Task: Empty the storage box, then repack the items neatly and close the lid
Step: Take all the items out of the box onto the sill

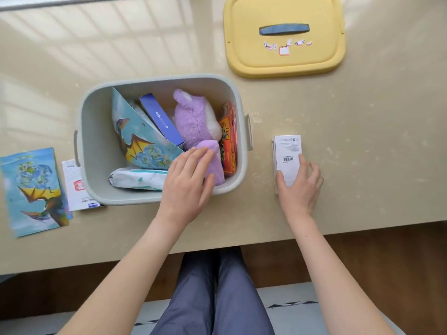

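The grey storage box (96, 151) stands open on the beige table. Inside lie a purple plush toy (193, 117), a blue carton (160, 118), a dinosaur-print card (135, 136), an orange packet (228, 141) and a white pouch (137, 178). My left hand (187, 183) reaches over the box's near rim, its fingers lying on the plush toy's lower part. On the table right of the box lies a white carton (286, 151); my right hand (298, 187) grips its near end between thumb and fingers. The yellow lid (283, 61) lies at the back right.
Left of the box lie a second dinosaur-print card (33, 189) and a white packet (75, 187) partly tucked behind the box. The table's front edge runs just below my wrists. My legs and a rug show beneath.
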The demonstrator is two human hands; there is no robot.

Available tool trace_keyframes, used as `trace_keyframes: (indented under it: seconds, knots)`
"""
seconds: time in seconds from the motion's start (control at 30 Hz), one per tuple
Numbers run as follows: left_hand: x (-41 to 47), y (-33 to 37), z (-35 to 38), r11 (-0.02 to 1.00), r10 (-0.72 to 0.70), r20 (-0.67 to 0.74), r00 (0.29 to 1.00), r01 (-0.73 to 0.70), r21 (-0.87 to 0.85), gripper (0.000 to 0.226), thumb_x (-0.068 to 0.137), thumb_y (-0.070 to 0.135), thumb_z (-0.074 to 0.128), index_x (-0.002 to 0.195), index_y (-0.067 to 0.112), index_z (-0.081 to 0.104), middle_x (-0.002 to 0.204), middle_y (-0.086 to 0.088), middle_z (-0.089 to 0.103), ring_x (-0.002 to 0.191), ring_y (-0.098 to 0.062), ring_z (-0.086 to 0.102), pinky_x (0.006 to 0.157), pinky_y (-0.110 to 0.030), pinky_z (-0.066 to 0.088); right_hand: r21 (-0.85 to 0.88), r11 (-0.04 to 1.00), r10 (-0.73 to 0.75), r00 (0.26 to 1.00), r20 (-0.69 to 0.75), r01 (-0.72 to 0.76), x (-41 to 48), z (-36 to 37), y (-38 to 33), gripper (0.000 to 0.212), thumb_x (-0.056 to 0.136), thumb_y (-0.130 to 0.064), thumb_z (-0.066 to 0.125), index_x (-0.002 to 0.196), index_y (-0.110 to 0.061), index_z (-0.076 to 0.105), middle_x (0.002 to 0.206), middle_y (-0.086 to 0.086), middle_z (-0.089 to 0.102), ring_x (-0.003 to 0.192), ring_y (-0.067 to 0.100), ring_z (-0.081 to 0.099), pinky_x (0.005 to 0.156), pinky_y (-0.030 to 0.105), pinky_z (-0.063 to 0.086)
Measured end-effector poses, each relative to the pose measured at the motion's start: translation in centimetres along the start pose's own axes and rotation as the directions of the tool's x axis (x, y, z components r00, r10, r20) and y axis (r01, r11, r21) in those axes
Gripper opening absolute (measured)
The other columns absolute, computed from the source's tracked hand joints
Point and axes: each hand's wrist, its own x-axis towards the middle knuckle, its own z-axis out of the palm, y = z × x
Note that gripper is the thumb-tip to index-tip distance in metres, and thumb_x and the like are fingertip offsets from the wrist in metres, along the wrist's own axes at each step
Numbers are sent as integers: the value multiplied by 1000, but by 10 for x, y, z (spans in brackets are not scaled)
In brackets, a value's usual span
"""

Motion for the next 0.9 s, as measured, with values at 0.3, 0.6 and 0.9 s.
trace_keyframes:
  seconds: [0.3, 0.6, 0.9]
  knots:
    - [-18, -13, -86, 994, -101, -62, 993, 103, 21, 43, 94, 22, 47, 132, 4, 56, 133, -13, 57, 123, -33, 51, 106, -42, 38, 101, 870, -450, 862, -235, 482, -25, -83, -96, 50, 91, -29, 55, 135, -6, 51, 129, 21, 53, 115, 38, 48, 97, 49, 44]
    - [-55, -111, -113, 949, -313, -95, 945, 316, 8, 50, 95, 30, 45, 140, 9, 49, 143, -15, 47, 128, -34, 45, 107, -45, 36, 244, 714, -664, 745, -60, 656, -64, -26, -191, 57, 89, -28, 56, 141, -8, 48, 135, 19, 50, 125, 33, 46, 107, 31, 34]
    - [-57, -172, -98, 941, -339, 0, 941, 339, 9, 56, 92, 28, 57, 143, 11, 44, 148, -16, 39, 133, -35, 40, 106, -45, 37, 231, 780, -625, 744, 235, 582, -60, 26, -248, 68, 92, -22, 62, 153, -23, 31, 131, 9, 56, 113, 30, 56, 92, 42, 47]
